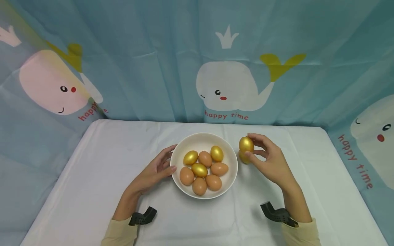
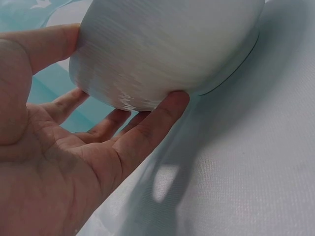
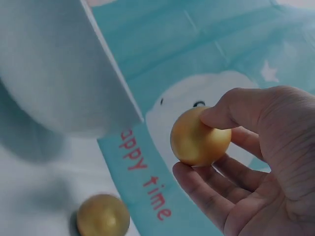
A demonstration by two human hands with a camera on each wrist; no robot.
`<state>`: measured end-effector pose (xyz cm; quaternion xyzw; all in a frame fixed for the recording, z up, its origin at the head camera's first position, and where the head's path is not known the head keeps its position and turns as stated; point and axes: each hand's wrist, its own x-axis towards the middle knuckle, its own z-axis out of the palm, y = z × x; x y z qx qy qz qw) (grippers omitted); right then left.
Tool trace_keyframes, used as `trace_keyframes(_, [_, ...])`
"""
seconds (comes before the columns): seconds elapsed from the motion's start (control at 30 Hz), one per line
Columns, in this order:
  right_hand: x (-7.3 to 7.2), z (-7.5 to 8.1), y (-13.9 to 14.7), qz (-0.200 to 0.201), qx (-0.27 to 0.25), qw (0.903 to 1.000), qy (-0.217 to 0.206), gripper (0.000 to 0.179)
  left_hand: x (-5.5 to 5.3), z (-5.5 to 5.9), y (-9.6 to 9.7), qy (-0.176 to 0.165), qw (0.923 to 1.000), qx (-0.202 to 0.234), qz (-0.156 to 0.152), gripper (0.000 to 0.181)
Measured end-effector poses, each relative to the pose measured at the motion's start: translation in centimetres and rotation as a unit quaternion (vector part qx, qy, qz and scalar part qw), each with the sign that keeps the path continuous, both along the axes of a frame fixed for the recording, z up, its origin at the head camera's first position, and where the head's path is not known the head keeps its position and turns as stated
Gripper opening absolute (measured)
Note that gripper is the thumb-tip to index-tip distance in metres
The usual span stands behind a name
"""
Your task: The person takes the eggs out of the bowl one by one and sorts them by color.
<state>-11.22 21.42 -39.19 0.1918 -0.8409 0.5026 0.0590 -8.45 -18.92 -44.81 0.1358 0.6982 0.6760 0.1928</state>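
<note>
A white bowl (image 1: 197,141) on the table holds three golden eggs (image 1: 199,170) and several brown eggs (image 1: 199,187). My left hand (image 1: 154,173) grips the bowl's left side, with the thumb at the rim and the fingers spread along the outer wall (image 2: 162,44). To the right of the bowl, my right hand (image 1: 274,165) pinches a golden egg (image 3: 192,140) between thumb and fingertips, raised above the table. Another golden egg (image 3: 104,216) lies on the cloth beneath it, partly hidden by the held egg in the head view.
A white cloth covers the table (image 1: 92,191). Behind it hangs a light-blue curtain (image 1: 147,85) printed with whales and red lettering. Black wrist mounts (image 1: 278,214) sit on both forearms, by the beige sleeves (image 1: 120,234).
</note>
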Motion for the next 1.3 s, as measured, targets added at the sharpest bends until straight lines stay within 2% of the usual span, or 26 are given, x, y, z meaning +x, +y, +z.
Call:
trace_keyframes(0.23, [-0.3, -0.8, 1.7, -0.027, 0.011, 0.9996, 0.003, 0.049, 0.1, 0.0, 0.2, 0.001, 1.0, 0.003, 0.003, 0.073])
trace_keyframes(0.57, [-0.5, -1.6, 2.9, -0.041, 0.026, 0.9988, -0.006, 0.048, 0.1, 0.0, 0.1, 0.002, 1.0, -0.003, 0.005, 0.073])
trace_keyframes(0.93, [-0.8, -2.7, 4.2, -0.075, 0.079, 0.9939, -0.021, 0.049, -0.2, 0.1, 0.3, -0.005, 0.9999, -0.004, 0.007, 0.074])
trace_keyframes(1.3, [-1.3, -3.9, 4.5, -0.067, 0.108, 0.9903, -0.056, 0.049, -0.1, 0.2, 0.2, -0.008, 0.9999, -0.002, 0.009, 0.075])
